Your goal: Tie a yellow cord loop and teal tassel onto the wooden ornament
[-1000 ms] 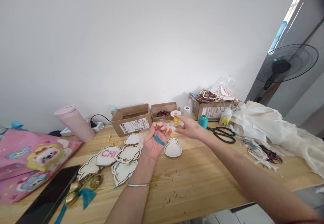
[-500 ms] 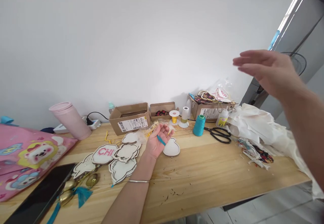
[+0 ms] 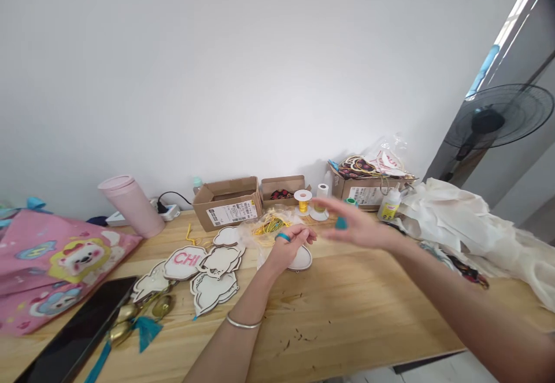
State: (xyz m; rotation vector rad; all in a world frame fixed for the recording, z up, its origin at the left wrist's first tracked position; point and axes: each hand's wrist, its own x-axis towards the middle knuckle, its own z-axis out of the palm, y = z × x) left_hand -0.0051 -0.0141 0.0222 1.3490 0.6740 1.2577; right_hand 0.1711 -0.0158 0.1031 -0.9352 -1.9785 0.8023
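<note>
My left hand [image 3: 289, 243] rests mid-table with its fingers curled around a short teal strip [image 3: 282, 236]. It lies over a white pouch-shaped wooden cutout [image 3: 302, 260]. My right hand [image 3: 356, 227] hovers blurred just right of it, fingers spread and holding nothing, in front of a teal thread cone [image 3: 342, 221]. A tangle of yellow cord [image 3: 271, 225] lies just behind the left hand. Two small spools [image 3: 303, 199] stand behind that.
Several white cloud-shaped cutouts [image 3: 203, 270], one lettered "CHI", lie to the left. Cardboard boxes [image 3: 228, 203] line the wall. A pink tumbler [image 3: 130, 205], pink bag [image 3: 52, 264], dark tablet [image 3: 82, 328] and gold bells [image 3: 125, 322] sit left. White cloth [image 3: 472, 224], a glue bottle [image 3: 389, 205] and a fan [image 3: 494, 117] are right.
My right hand came down from high at the right to just above the table beside the left hand. The left hand turned over and curled around the teal strip.
</note>
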